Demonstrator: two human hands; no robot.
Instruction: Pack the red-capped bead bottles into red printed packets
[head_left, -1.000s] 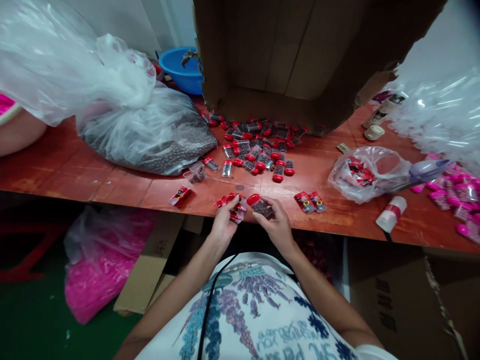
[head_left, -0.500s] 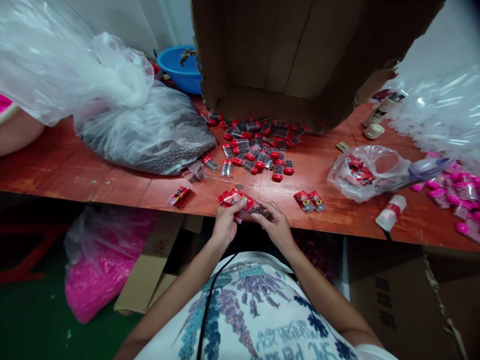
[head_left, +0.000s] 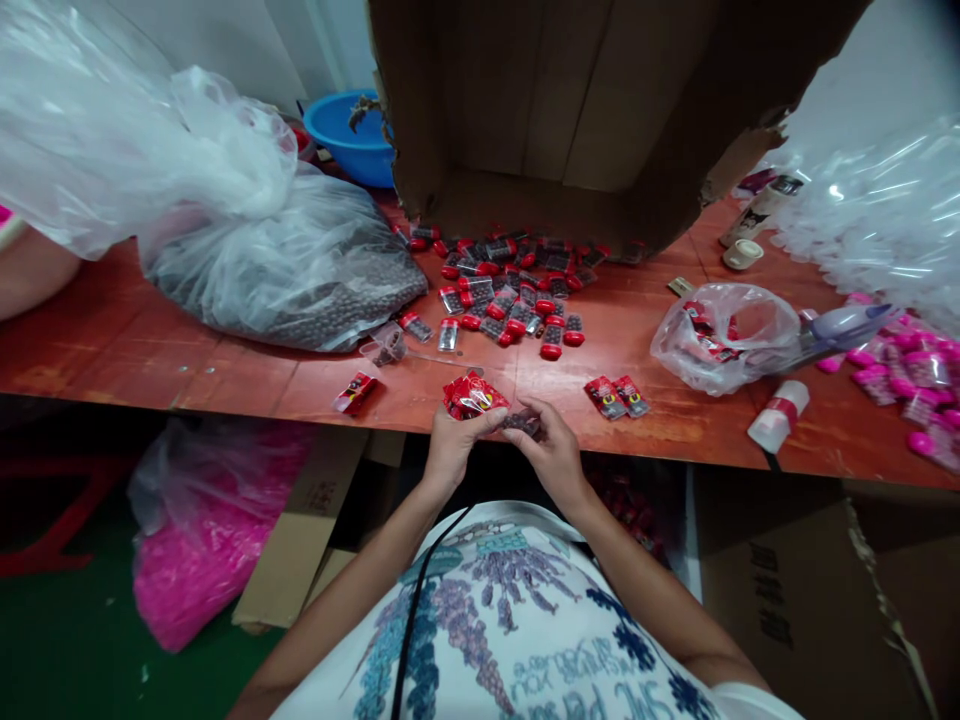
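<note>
In the head view, the left hand (head_left: 452, 448) pinches a small bunch of red printed sachets (head_left: 477, 396) between thumb and fingers. Close against it, the right hand (head_left: 553, 445) holds a clear plastic container of dark beads (head_left: 523, 424) in a narrow grip; its end toward the sachets is covered, so I cannot tell if it is capped. Beyond the grip, on the table (head_left: 247, 370), lies a pile of red-capped bead containers (head_left: 517, 295). Two loose sachets (head_left: 615, 397) lie to the right of the grip, and a sachet stack (head_left: 355, 393) to the left. I judge the container light, stiff and rather slippery, best held by its two sides; the sachets seem thin, soft and easy to slide apart, better pinched at the edge.
</note>
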